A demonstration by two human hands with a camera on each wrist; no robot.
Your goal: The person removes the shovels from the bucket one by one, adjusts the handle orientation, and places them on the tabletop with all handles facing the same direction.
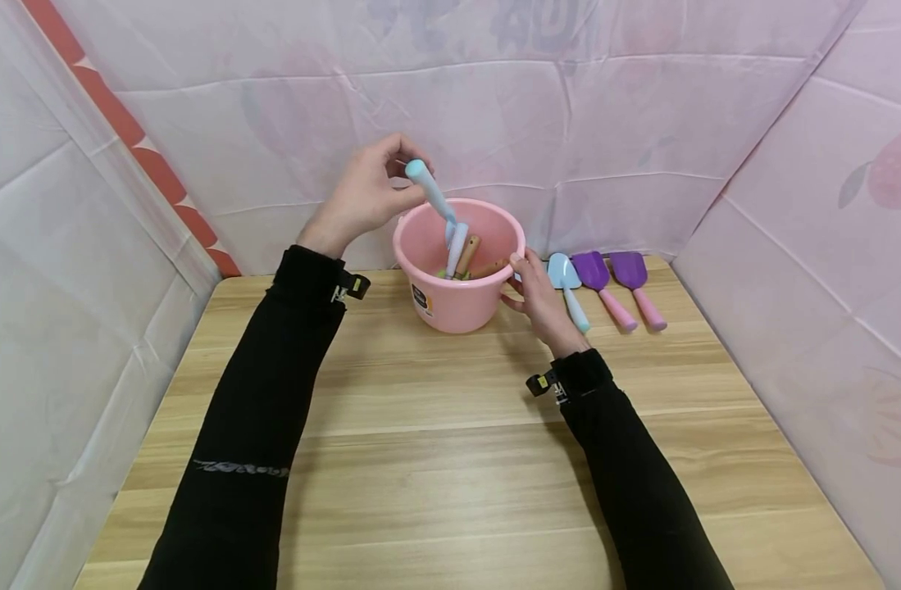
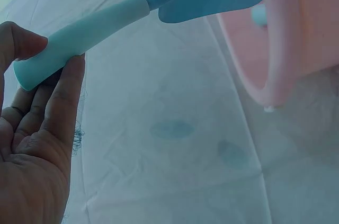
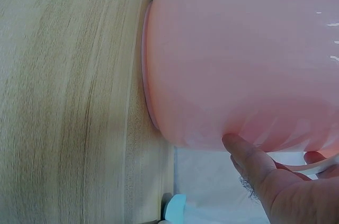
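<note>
My left hand (image 1: pixel 365 197) pinches the end of a light blue trowel (image 1: pixel 437 205) by its handle, fingers curled round it, with the blade dipping into the pink bucket (image 1: pixel 459 262) just right of that hand; my right hand (image 1: pixel 542 299) grips the bucket's near-right wall, thumb pressed on its side. Inside the bucket I see wooden handles (image 1: pixel 474 258) leaning below the blade. Beyond my right hand, on the tabletop (image 1: pixel 435 426), lie a blue shovel (image 1: pixel 568 283) and two purple shovels (image 1: pixel 616 283) with pink handles, side by side by the back wall.
</note>
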